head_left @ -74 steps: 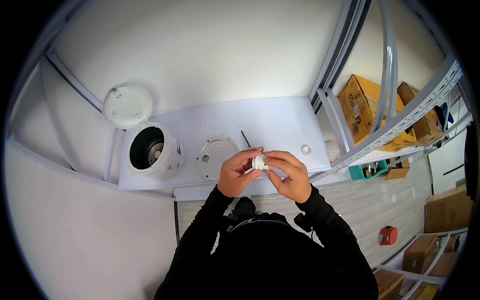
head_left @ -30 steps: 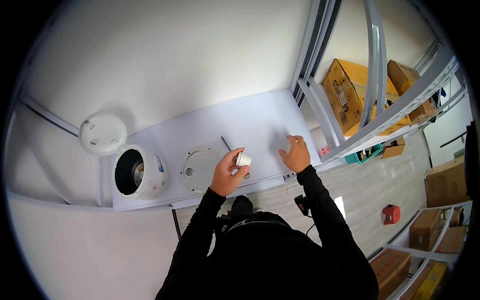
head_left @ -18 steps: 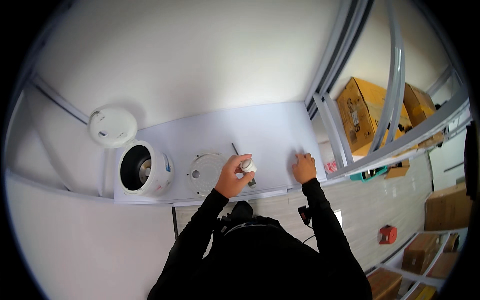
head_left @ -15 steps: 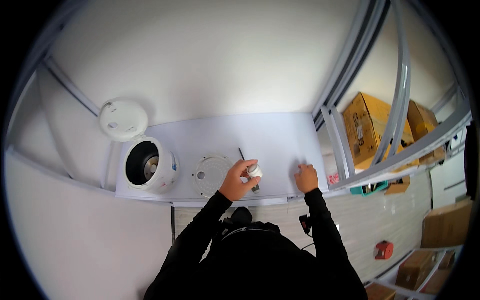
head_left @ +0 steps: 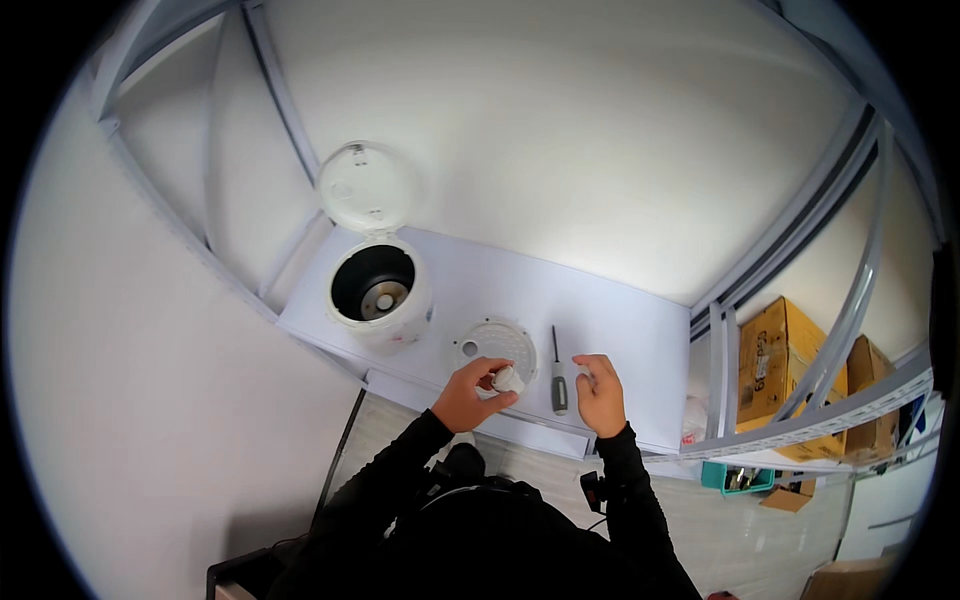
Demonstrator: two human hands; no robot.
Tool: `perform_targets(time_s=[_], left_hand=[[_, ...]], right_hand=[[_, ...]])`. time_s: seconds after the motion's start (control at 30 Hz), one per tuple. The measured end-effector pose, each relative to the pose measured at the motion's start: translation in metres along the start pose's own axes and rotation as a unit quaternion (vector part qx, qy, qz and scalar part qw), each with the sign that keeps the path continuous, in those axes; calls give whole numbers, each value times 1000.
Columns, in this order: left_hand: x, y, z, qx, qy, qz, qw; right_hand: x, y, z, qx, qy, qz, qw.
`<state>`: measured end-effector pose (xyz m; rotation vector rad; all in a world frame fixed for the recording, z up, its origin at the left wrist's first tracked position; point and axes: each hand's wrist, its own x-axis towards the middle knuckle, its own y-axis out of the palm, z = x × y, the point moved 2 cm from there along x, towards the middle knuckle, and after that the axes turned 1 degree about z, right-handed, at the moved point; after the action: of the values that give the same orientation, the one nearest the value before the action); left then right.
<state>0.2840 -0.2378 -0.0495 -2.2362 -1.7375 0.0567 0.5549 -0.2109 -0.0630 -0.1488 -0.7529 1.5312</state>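
Observation:
My left hand (head_left: 468,392) is curled round a small white round part (head_left: 507,380), pinched between thumb and fingers. It hovers over the near edge of a round white perforated plate (head_left: 515,345) with one larger hole. To the right, my right hand (head_left: 602,396) is raised above the table with thumb and forefinger bent toward each other. Anything between those fingertips is too small to make out. A screwdriver (head_left: 559,390) with a grey handle lies between the hands, its dark shaft pointing away from me.
At the left of the white table (head_left: 640,330) stands a white rice cooker (head_left: 400,325), its lid (head_left: 365,188) raised and its dark inside showing. Grey shelf posts (head_left: 715,350) rise at the right. Beyond them are cardboard boxes (head_left: 785,365) and a teal bin (head_left: 735,478).
My view has swung, so the table sits lower and further right. My right hand has lifted off the tabletop and come nearer the left. The left still holds the white part.

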Motion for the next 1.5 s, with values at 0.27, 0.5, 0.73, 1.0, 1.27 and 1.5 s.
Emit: perform_targets(time_s=[0.27, 0.5, 0.73, 1.0, 1.27, 1.5], left_hand=[[-35, -105, 6, 10, 52, -97, 994], [-76, -236, 32, 0, 103, -117, 988], [-108, -356, 69, -57, 60, -145, 986], [-136, -410, 95, -117, 45, -154, 980], [-138, -408, 100, -172, 26, -151, 973], [-123, -362, 79, -187, 35, -152, 970]], right_hand=[[30, 86, 104, 27, -39, 94, 995], [65, 210, 210, -64, -138, 6, 988], [104, 339, 274, -216, -99, -11, 971], [115, 392, 271, -395, -7, 17, 918], [100, 375, 249, -377, -62, 35, 923], [87, 311, 221, -352, -109, 65, 927]])
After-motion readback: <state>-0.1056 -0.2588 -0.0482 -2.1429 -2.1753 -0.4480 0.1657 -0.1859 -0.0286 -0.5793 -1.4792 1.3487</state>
